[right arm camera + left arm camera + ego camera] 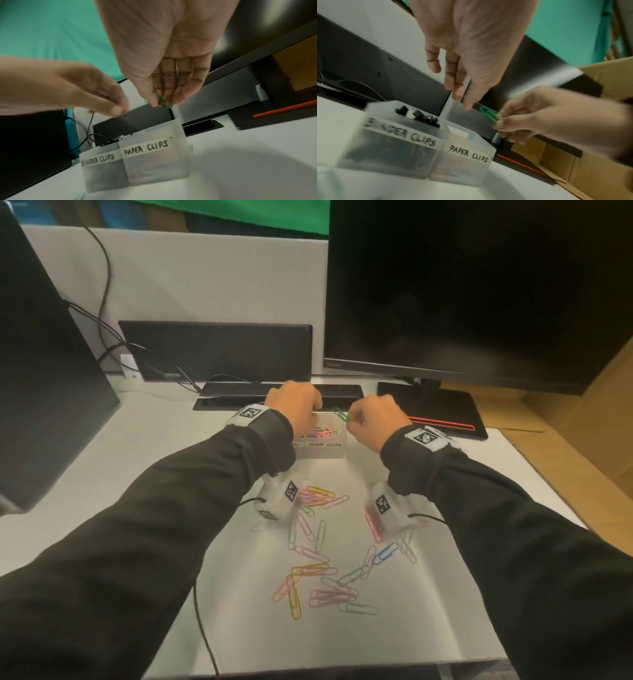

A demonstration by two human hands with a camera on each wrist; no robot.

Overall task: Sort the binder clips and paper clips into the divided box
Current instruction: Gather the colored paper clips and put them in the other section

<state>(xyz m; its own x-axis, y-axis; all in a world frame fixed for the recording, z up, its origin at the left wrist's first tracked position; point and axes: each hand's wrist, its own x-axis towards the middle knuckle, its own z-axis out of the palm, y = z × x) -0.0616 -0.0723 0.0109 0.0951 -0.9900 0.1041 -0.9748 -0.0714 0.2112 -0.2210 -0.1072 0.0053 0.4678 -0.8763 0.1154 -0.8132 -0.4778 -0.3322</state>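
Tabletop (137, 440), white: carries everything. Divided box (412, 152), translucent; labelled halves keep kinds apart, binder clips (419, 115) filling the left. Left hand (294, 402): over the box, fingers relaxed, holding nothing. Right hand (373, 419): grip pinching green paper clips (340, 414) above the paper-clip half, apparently for dropping. Loose paper clips (318, 573): scattered nearer the person, unsorted.
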